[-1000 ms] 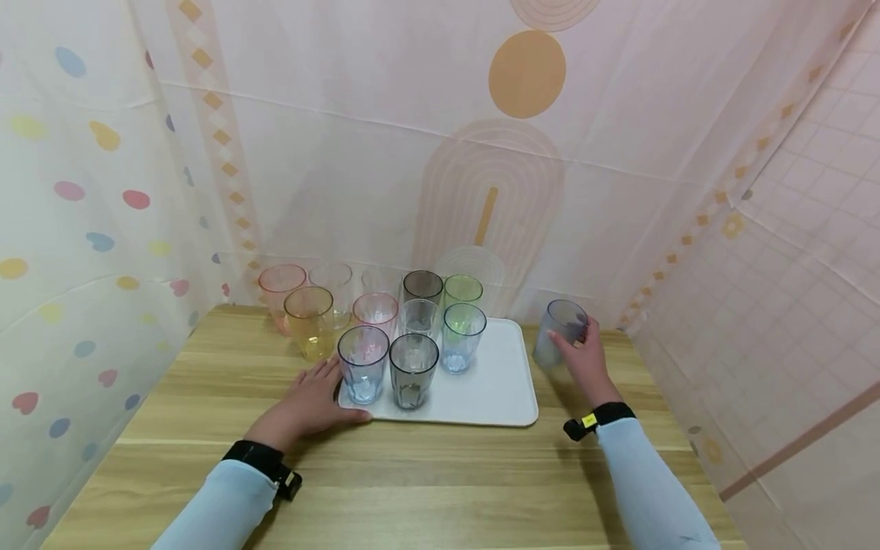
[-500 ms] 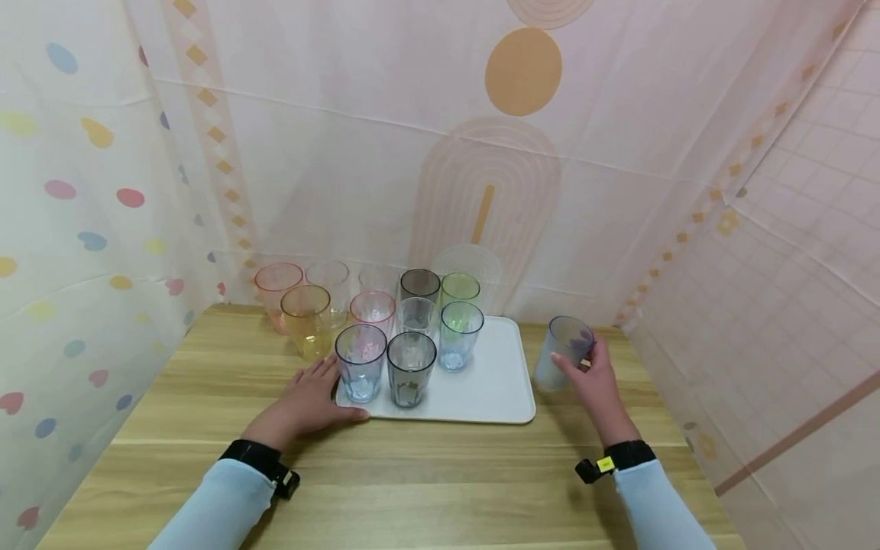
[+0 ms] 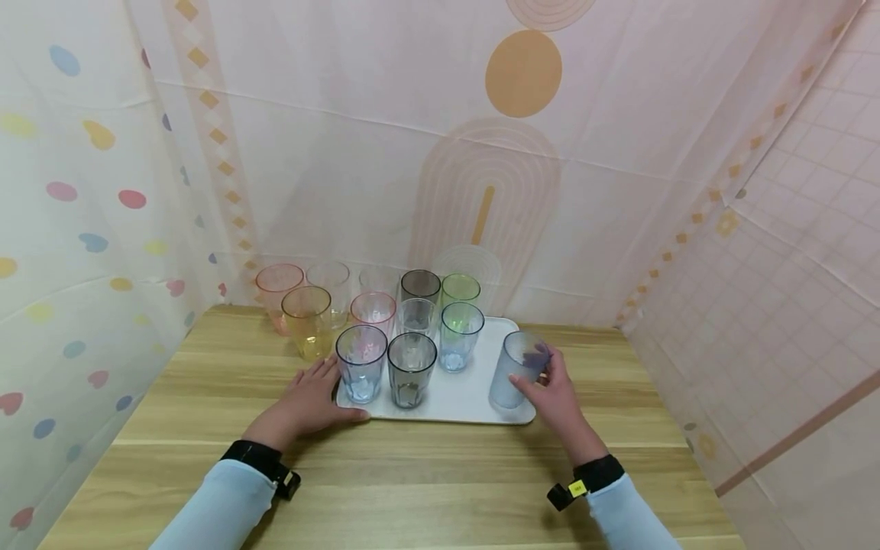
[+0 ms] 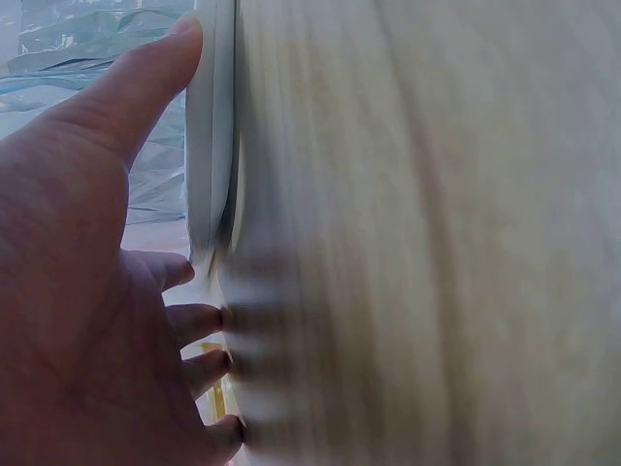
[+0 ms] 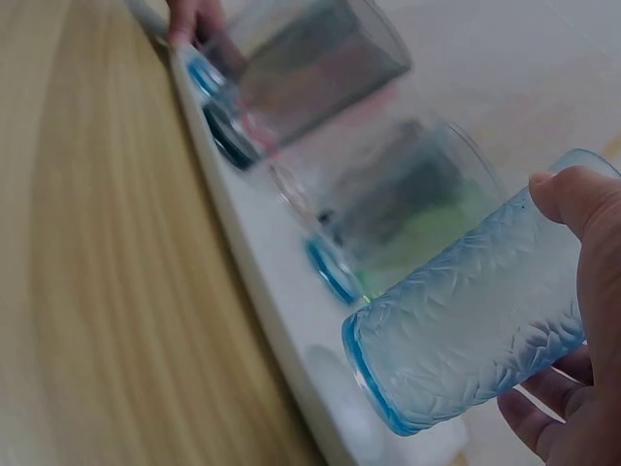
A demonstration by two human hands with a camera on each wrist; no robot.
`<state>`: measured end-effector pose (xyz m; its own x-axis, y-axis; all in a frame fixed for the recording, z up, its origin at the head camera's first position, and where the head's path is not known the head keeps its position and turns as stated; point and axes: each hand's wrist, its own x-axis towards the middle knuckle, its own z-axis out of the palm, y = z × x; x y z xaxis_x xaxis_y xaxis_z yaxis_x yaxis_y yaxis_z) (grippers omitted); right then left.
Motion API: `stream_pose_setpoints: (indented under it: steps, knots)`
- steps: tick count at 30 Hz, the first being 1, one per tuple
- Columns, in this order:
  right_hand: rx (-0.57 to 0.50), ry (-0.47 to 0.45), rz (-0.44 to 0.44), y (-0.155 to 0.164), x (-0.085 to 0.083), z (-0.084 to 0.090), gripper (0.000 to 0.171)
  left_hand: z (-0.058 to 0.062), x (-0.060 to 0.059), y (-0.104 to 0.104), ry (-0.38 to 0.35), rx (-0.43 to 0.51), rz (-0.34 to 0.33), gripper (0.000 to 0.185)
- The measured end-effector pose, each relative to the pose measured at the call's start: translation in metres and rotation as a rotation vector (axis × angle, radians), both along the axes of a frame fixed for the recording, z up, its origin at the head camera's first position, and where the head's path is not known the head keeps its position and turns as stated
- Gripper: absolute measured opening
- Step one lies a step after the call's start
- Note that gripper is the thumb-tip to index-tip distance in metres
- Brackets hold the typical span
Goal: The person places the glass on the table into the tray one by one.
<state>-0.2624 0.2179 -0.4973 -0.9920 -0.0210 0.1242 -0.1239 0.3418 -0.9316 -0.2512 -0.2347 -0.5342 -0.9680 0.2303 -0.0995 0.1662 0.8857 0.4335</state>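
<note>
My right hand (image 3: 560,397) grips a bluish drinking glass (image 3: 510,383) by its side, thumb in front and fingers behind. The right wrist view shows the textured wall of this glass (image 5: 466,320) and its base close over the white tray (image 3: 454,405), near the front right corner. At the front left corner my left hand (image 3: 309,401) touches the tray, its thumb along the front edge and its fingers spread toward the left side. Beside it on the tray stand a light blue glass (image 3: 361,370) and a smoky grey glass (image 3: 411,374), both upright.
Another blue glass (image 3: 459,344) stands further back on the tray, before a green glass (image 3: 462,286) and a dark one (image 3: 421,283). An amber glass (image 3: 308,325) and a red-tinted glass (image 3: 275,286) stand left on the wooden table (image 3: 440,489). A patterned curtain (image 3: 330,168) hangs behind.
My right hand has carried the bluish glass from the table right of the tray, first toward me, then left over the tray's front right corner. My left hand stays at the tray corner.
</note>
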Motion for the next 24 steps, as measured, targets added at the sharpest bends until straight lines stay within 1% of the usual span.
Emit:
stream_pose_setpoints:
  steps: [5,8,14,19,24]
  knots:
    - [0.016,0.042,0.052,-0.024,0.004,-0.005,0.078,0.000,0.000,0.000,0.001,0.000,-0.002,0.133]
    - [0.010,0.050,0.086,-0.037,0.005,-0.008,0.076,-0.001,-0.001,0.000,0.004,0.003,-0.004,0.133]
    - [-0.006,0.064,0.135,-0.060,0.005,-0.013,0.075,-0.007,-0.003,-0.002,0.011,0.003,-0.006,0.135]
    - [-0.004,0.067,0.164,-0.074,0.003,-0.012,0.077,-0.010,-0.005,-0.003,0.016,0.003,-0.004,0.135]
    - [0.010,0.059,0.188,-0.080,0.003,-0.009,0.077,-0.007,-0.003,-0.002,0.015,-0.001,-0.004,0.135]
